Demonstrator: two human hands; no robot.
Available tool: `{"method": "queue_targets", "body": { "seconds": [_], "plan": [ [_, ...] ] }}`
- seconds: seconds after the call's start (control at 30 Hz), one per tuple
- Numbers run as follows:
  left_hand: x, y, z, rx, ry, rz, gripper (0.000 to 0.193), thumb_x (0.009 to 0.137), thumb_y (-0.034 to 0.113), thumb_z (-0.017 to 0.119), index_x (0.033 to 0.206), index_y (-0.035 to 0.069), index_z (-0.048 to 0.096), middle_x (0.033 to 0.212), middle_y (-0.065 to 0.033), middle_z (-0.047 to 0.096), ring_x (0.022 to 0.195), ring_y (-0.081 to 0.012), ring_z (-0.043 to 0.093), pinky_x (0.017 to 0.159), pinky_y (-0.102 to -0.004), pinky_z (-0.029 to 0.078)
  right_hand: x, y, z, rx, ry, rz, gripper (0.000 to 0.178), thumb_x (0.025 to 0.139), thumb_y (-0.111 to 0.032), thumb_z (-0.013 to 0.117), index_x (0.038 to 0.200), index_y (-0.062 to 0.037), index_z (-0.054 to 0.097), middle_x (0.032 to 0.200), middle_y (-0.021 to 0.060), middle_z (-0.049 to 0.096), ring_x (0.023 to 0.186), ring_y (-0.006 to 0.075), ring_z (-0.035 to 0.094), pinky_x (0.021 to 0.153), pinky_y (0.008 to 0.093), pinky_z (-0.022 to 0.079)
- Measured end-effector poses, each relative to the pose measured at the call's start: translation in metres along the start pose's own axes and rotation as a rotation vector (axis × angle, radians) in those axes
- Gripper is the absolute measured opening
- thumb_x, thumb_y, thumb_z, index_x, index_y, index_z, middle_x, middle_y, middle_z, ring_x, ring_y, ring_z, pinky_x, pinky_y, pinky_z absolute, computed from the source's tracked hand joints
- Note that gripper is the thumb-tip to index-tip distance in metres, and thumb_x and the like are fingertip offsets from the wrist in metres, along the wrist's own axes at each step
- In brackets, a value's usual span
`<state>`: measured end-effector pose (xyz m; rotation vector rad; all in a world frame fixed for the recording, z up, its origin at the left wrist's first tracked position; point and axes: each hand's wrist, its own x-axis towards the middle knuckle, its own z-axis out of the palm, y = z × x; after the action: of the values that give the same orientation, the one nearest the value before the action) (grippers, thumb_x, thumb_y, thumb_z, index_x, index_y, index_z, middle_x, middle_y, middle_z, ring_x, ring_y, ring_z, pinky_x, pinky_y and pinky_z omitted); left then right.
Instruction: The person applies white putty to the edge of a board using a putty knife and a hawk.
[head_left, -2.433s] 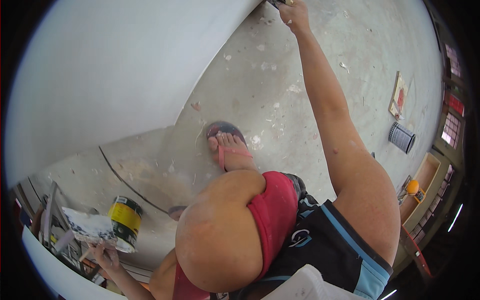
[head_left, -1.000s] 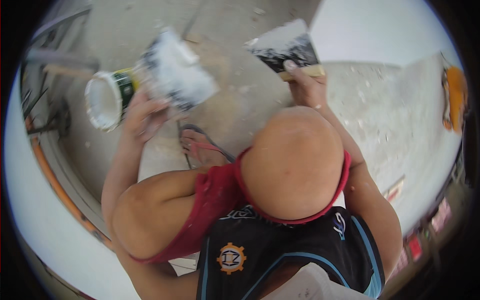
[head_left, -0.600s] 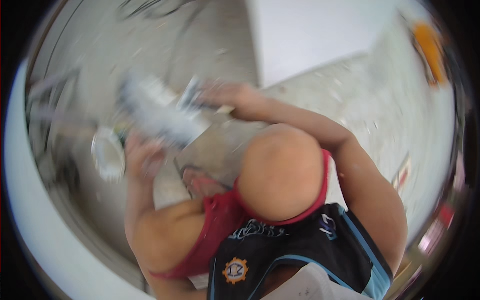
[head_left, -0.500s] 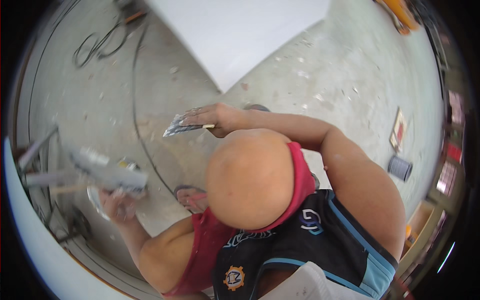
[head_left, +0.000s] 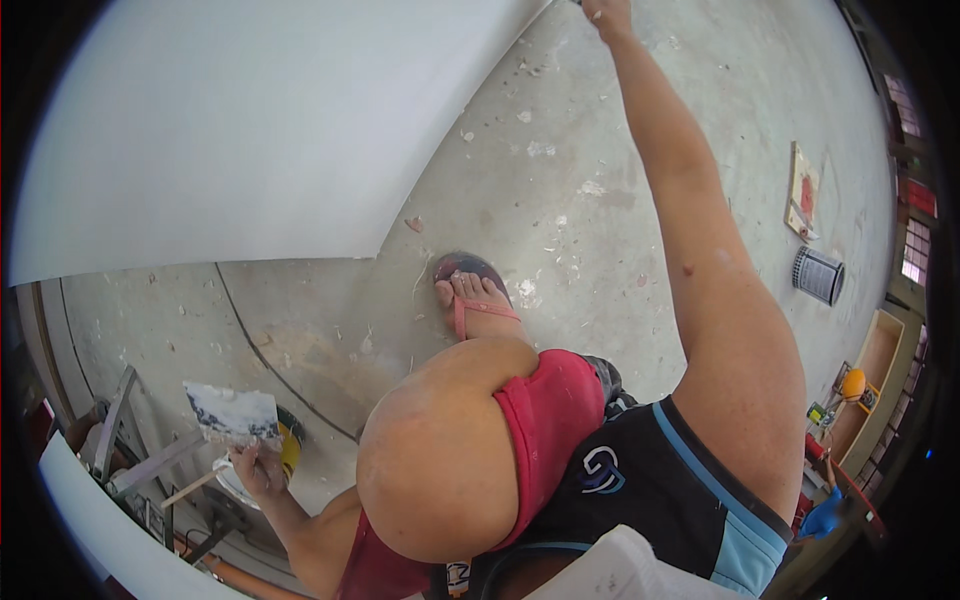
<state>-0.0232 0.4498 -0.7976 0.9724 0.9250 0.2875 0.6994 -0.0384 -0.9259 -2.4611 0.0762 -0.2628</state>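
My left hand [head_left: 260, 470] grips a broad putty knife [head_left: 235, 415], its flat blade raised and coated with white putty. Just behind that hand is a white bucket [head_left: 228, 490] with a yellow patch by its rim. My right arm stretches far forward past the edge of a large white panel [head_left: 230, 130]. At the upper rim of the view my right hand [head_left: 608, 15] is partly cut off. Only a dark sliver of what it holds shows at its fingers; half a second ago it held a putty knife with a smeared blade.
A metal stand [head_left: 125, 430] and a dark cable [head_left: 265, 355] are at the left. A sandalled foot [head_left: 485, 310] is on the spattered floor near the panel's corner. Rightward are a small board [head_left: 802, 190], a grey can [head_left: 818, 275] and a wooden box [head_left: 868, 390].
My right arm has swung out forward, from bent across my front to stretched. The white panel now fills the upper left. My left hand has shifted lower in view, its blade more upright.
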Motion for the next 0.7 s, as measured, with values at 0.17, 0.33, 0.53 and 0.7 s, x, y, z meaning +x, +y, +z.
{"method": "queue_targets", "body": {
  "seconds": [0.17,0.33,0.53,0.7],
  "plan": [
    [-0.015,0.013,0.031,-0.014,0.026,-0.062,0.057,0.07,-0.006,0.05,0.124,0.002,0.034,0.118,-0.0127,0.048,0.108,-0.0254,0.051,0.09,-0.0381,0.043,-0.064,-0.068,0.019,0.127,-0.108,0.021,0.025,0.064,-0.018,0.054,0.077,0.0017,0.063,0.074,0.0244,0.061,0.069,0.0336,0.06,0.063,0.0409,0.045],
    [-0.009,0.006,0.023,-0.04,0.041,-0.053,0.06,0.07,-0.006,0.049,0.127,0.003,0.032,0.122,-0.0133,0.047,0.112,-0.0267,0.048,0.092,-0.041,0.042,-0.171,-0.084,0.036,-0.039,0.009,-0.479,0.023,0.069,-0.016,0.056,0.087,-0.0031,0.063,0.068,0.0186,0.059,0.061,0.0325,0.056,0.06,0.038,0.046],
    [-0.007,0.0,0.007,0.118,0.035,-0.124,0.064,0.07,-0.005,0.05,0.13,0.003,0.029,0.121,-0.0143,0.047,0.111,-0.0288,0.049,0.091,-0.0449,0.044,-0.368,-0.168,0.031,0.413,-0.034,-0.596,0.046,0.059,0.005,0.06,0.103,-0.0051,0.062,0.081,0.0126,0.059,0.069,0.0288,0.056,0.06,0.0355,0.046],
    [-0.017,0.001,0.039,0.117,0.049,-0.249,0.065,0.069,-0.006,0.05,0.13,0.001,0.028,0.12,-0.0168,0.047,0.108,-0.0322,0.052,0.084,-0.0474,0.048,-0.475,-0.202,0.015,0.478,-0.534,-0.752,0.053,0.056,0.006,0.06,0.107,-0.0069,0.06,0.089,0.0121,0.059,0.073,0.0286,0.056,0.063,0.0363,0.046]
  ]
}}
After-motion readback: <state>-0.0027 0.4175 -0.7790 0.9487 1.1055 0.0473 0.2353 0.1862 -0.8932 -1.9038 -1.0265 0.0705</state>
